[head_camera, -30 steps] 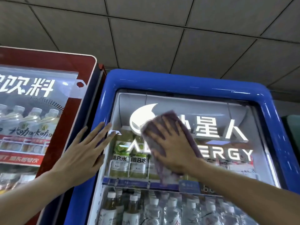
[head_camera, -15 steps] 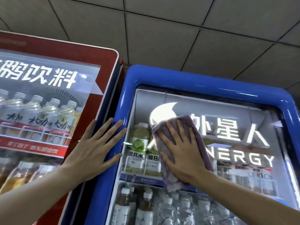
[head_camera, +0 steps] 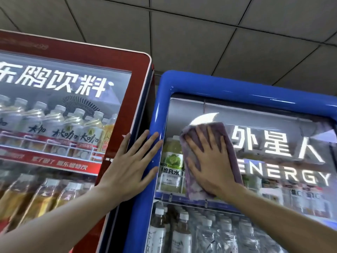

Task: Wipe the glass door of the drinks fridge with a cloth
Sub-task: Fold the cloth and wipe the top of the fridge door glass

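A blue-framed drinks fridge [head_camera: 237, 88] fills the right half of the view, its glass door [head_camera: 273, 198] showing lit white lettering and rows of bottles. A purple cloth [head_camera: 193, 187] lies flat against the upper left of the glass. My right hand [head_camera: 209, 161] presses on the cloth with fingers straight and spread. My left hand [head_camera: 131, 167] rests flat on the blue frame's left upright, fingers straight, its heel over the seam with the neighbouring fridge.
A red-framed drinks fridge [head_camera: 91, 50] stands directly to the left, touching the blue one, with bottles on wire shelves behind its glass. A tiled ceiling [head_camera: 200, 33] runs above both.
My right hand with the cloth has slid left and slightly down across the glass, uncovering the first white character. The left hand stays on the blue frame. The view has swung left.
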